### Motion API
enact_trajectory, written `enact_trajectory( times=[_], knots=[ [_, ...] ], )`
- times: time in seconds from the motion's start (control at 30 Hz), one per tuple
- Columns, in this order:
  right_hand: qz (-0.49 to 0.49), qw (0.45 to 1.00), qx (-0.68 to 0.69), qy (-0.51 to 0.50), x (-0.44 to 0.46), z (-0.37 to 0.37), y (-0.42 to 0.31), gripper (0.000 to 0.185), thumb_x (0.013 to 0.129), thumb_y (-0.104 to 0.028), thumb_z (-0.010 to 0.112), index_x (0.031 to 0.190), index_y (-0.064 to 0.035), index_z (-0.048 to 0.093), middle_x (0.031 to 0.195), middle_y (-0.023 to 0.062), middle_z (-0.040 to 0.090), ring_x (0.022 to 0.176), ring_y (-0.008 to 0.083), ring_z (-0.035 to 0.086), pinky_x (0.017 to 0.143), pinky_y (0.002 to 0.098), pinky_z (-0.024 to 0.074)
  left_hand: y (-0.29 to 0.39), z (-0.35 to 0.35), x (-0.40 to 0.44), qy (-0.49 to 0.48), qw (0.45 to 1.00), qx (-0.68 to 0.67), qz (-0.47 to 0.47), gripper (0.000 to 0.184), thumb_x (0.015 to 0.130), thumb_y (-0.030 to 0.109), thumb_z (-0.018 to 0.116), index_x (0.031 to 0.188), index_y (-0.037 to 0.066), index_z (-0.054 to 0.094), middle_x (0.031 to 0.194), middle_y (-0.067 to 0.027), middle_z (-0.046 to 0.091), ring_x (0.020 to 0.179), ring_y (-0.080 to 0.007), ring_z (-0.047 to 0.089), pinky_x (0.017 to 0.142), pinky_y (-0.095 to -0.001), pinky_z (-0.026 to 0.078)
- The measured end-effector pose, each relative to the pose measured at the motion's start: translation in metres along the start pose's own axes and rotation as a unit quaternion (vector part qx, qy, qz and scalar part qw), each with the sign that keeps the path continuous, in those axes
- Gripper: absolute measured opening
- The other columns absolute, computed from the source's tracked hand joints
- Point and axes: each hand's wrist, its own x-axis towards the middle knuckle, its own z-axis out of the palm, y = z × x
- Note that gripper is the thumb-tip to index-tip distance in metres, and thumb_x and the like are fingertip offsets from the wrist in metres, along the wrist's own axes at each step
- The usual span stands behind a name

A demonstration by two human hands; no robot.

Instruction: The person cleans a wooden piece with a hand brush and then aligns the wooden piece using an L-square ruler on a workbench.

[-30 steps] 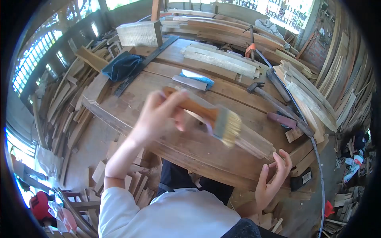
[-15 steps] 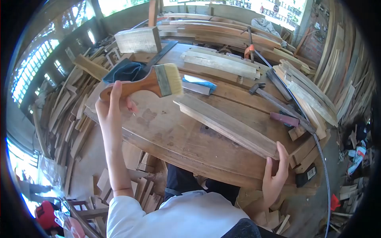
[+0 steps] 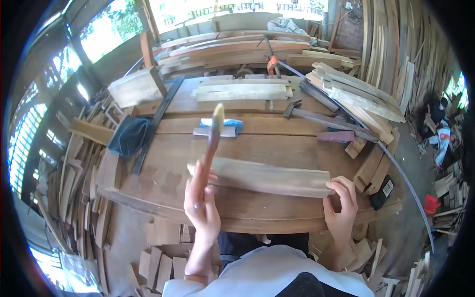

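- A pale wooden board (image 3: 267, 179), slightly blurred, lies crosswise over the near part of the wooden workbench (image 3: 247, 212); its left end is partly hidden by the left hand and the brush.
- The left hand (image 3: 203, 205) is at the near side of the board's left end, its fingers and thumb wrapped around the brown handle of a flat paintbrush (image 3: 212, 141) — a firm grasp, by the look of it.
- The paintbrush appears edge-on, its handle crossing in front of the board and its pale bristles pointing beyond it.
- The right hand (image 3: 341, 202) is at the board's right end, fingers bent, with fingertips and thumb against the wood; whether they clamp it or merely touch cannot be told.
- Beyond the board's left half lies a blue-and-white packet (image 3: 230, 123), with a flat grey strip (image 3: 213, 131) at its near edge.
- Beyond the board's right end rest a purplish block (image 3: 335, 136) and, farther off, a hammer (image 3: 330, 121) with its head turned leftward.
- Left of the board a dark blue cloth (image 3: 129, 136) sits against a long dark straightedge (image 3: 159, 121).
- Right of the board, near the bench's edge — a black object (image 3: 381, 193) with a white label.
- Well beyond the board, pale planks (image 3: 242, 91) lie side by side.
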Motion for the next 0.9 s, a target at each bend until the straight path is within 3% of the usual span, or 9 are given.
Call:
enact_trajectory(
  times=[0.37,0.47,0.7,0.8,0.87,0.9],
  knots=[
    [0.012,0.999,0.029,-0.033,0.010,-0.008,0.001,0.044,0.072,0.016,0.059,0.109,-0.0053,0.069,0.103,0.0128,0.060,0.086,0.0240,0.063,0.074,0.0284,0.0508,0.002,-0.002,-0.003,-0.051,0.997,0.018,-0.049,0.038,0.098,0.007,0.051,0.135,-0.001,0.055,0.102,-0.0138,0.068,0.090,-0.0192,0.062,0.086,-0.0323,0.047],
    [0.012,0.992,0.111,-0.054,0.008,-0.008,0.008,0.037,0.072,0.018,0.056,0.100,-0.0025,0.068,0.098,0.0115,0.058,0.081,0.0190,0.061,0.072,0.0253,0.0473,0.002,0.000,-0.002,-0.044,0.997,0.013,-0.063,0.036,0.098,0.008,0.051,0.133,-0.002,0.056,0.100,-0.0135,0.068,0.087,-0.0183,0.062,0.084,-0.0315,0.048],
    [0.042,0.997,0.064,-0.024,0.006,-0.002,0.002,0.031,0.077,0.012,0.060,0.103,-0.0031,0.068,0.095,0.0124,0.058,0.082,0.0237,0.060,0.072,0.0300,0.0486,0.021,0.004,-0.010,-0.024,0.994,-0.074,-0.072,0.034,0.100,0.006,0.047,0.130,-0.007,0.056,0.102,-0.0140,0.065,0.081,-0.0149,0.060,0.073,-0.0268,0.050],
    [0.040,0.997,0.059,-0.024,0.005,-0.003,0.001,0.029,0.078,0.011,0.060,0.103,-0.0020,0.067,0.095,0.0128,0.058,0.083,0.0244,0.060,0.072,0.0304,0.0488,0.039,0.006,-0.023,-0.096,0.978,-0.160,-0.089,0.037,0.102,0.013,0.047,0.131,-0.008,0.054,0.107,-0.0168,0.063,0.074,-0.0152,0.063,0.072,-0.0274,0.052],
    [0.035,0.997,0.062,-0.032,0.004,-0.004,0.002,0.029,0.078,0.011,0.060,0.103,-0.0016,0.067,0.096,0.0131,0.058,0.083,0.0248,0.060,0.072,0.0305,0.0489,0.046,0.013,-0.028,-0.153,0.963,-0.202,-0.093,0.041,0.103,0.016,0.047,0.135,-0.009,0.050,0.103,-0.0164,0.066,0.080,-0.0165,0.065,0.076,-0.0297,0.053],
    [0.030,0.997,0.060,-0.035,0.004,-0.004,0.004,0.028,0.078,0.011,0.060,0.103,-0.0011,0.067,0.096,0.0134,0.058,0.083,0.0251,0.060,0.072,0.0307,0.0489,0.057,0.017,-0.030,-0.181,0.936,-0.247,-0.171,0.042,0.103,0.015,0.047,0.137,-0.009,0.048,0.102,-0.0156,0.067,0.083,-0.0165,0.065,0.080,-0.0301,0.052]
  ],
)
